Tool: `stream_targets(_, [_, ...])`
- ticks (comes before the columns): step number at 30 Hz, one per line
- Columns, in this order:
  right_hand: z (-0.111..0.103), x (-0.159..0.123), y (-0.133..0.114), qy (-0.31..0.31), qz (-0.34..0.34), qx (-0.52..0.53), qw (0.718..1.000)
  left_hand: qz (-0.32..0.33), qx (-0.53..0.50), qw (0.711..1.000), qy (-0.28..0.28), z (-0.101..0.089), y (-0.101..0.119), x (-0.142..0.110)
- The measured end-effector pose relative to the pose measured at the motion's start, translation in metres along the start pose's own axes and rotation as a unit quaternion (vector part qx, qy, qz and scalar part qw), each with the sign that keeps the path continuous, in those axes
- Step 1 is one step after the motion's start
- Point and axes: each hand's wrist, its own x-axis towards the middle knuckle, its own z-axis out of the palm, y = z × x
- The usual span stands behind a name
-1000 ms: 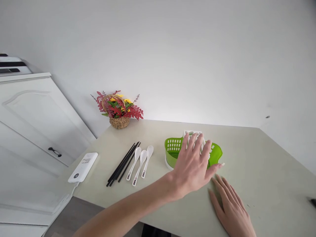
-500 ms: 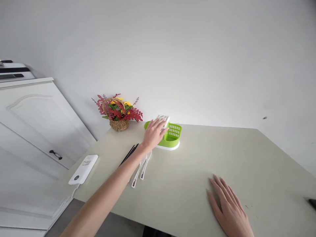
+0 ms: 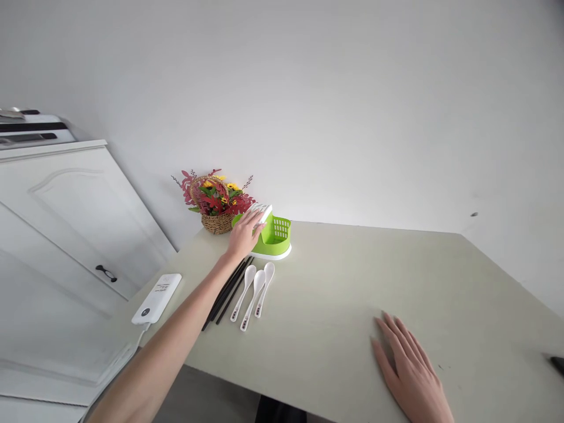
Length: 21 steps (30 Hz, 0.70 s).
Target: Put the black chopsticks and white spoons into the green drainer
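My left hand [image 3: 242, 236] is closed on the white-topped middle part of a green utensil holder [image 3: 275, 247], near the back edge of the table. The holder stands upright on a white base, with a slotted basket on its right side; my hand covers part of its left side. Just in front of it lie three white spoons [image 3: 259, 284]. Several black chopsticks [image 3: 225, 298] rest to their left, partly behind my forearm. On the right, my right hand [image 3: 414, 376] lies flat on the table with its fingers stretched out, holding nothing.
A wicker basket [image 3: 215, 224] with artificial flowers [image 3: 214, 197] stands by the wall, directly left of the holder. On the table's left side lies a white power bank [image 3: 156, 299] with a cable. A white cabinet [image 3: 83, 235] borders the table. A dark object [image 3: 557, 363] sits at the far right.
My left hand has moved left together with the green utensil holder, which now stands closer to the flower basket. More of the spoons and chopsticks shows. My right hand has stayed put.
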Motion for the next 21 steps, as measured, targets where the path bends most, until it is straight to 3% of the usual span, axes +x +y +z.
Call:
stream_targets(3, [0.002,0.000,0.002,0.005,-0.005,0.002,1.000,-0.023,-0.009,0.998,0.050,-0.010,0.030,-0.014])
stream_targets(7, [0.000,0.000,-0.001,0.012,-0.005,0.008,1.000,-0.083,-0.128,0.978,0.145,-0.017,0.102,-0.067])
stream_targets(8, [-0.002,0.000,-0.003,0.013,-0.003,0.010,1.000,-0.097,-0.179,0.972,0.119,-0.017,0.121,-0.085])
stream_targets(10, [-0.005,0.000,-0.008,0.017,0.001,0.011,1.000,-0.125,-0.276,0.953,-0.022,-0.014,0.153,-0.121])
stream_targets(12, [-0.007,0.000,-0.012,0.020,0.003,0.009,1.000,-0.150,-0.351,0.908,-0.173,-0.012,0.172,-0.152])
stream_targets(14, [-0.008,-0.001,-0.015,0.019,0.003,0.005,1.000,-0.190,-0.405,0.857,-0.254,-0.011,0.179,-0.174])
stream_targets(17, [-0.005,-0.003,-0.017,0.024,-0.001,0.000,1.000,-0.258,-0.444,0.819,-0.254,-0.013,0.177,-0.192])
stream_targets(21, [0.002,-0.004,-0.017,0.046,-0.014,-0.013,0.999,-0.293,-0.445,0.817,-0.221,-0.018,0.174,-0.200])
